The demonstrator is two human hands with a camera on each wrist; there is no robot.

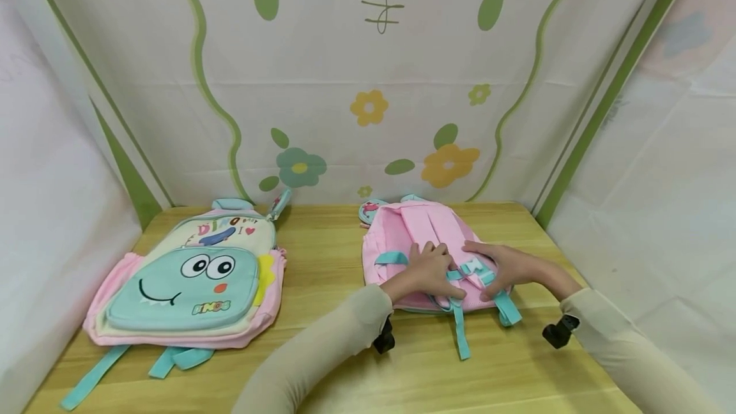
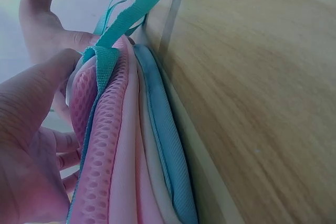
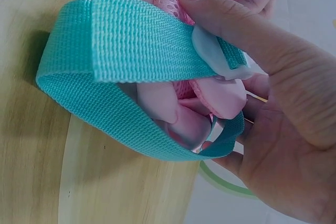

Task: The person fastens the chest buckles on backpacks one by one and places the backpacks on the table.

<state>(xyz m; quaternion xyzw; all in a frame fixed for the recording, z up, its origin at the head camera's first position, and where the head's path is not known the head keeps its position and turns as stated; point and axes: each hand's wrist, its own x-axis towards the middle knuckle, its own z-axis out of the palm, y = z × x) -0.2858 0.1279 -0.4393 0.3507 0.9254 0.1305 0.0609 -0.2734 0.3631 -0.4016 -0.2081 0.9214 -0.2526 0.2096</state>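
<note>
A pink backpack (image 1: 422, 222) lies with its back panel and shoulder straps up. My left hand (image 1: 428, 270) rests over the lower straps with fingers spread; in the left wrist view its thumb is by the padded mesh strap (image 2: 85, 95). My right hand (image 1: 506, 267) curves loosely around the other strap end, thumb and fingers wide apart. In the right wrist view its thumb tip touches the pink mesh, beside a pale plastic slider (image 3: 212, 53) on teal webbing (image 3: 142, 40). Between both hands sits a white buckle (image 1: 473, 266). Teal strap ends (image 1: 461, 334) hang over the backpack's lower edge.
On the left of the wooden table (image 1: 328, 248), a second backpack (image 1: 184, 286) with a dinosaur face lies front side up, its teal straps (image 1: 98, 375) trailing toward the near edge. Printed fabric walls (image 1: 356, 37) enclose the table at the back and sides.
</note>
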